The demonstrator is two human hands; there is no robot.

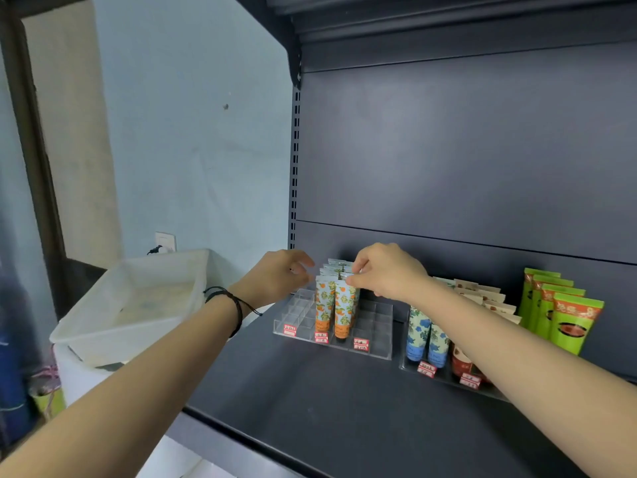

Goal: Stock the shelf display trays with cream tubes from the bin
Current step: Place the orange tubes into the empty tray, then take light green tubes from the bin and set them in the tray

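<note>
Above the clear gridded tray [374, 334], right hand [387, 272] pinches a flat-crimped tube [344, 312].

2 clear trays [375, 339] on shelf. Orange-print tubes [325, 305]: 2 rows, 2 in front, no. behind can't tell. Blue-print tubes [417, 336]: 2 seen. Red tube [460, 363]: 1 seen in front, rest hidden by arm. Green tubes [572, 322]: 4. Price tags [361, 343]: 3 on L tray, 2 on R. White bin [103, 326]: 1.
</note>
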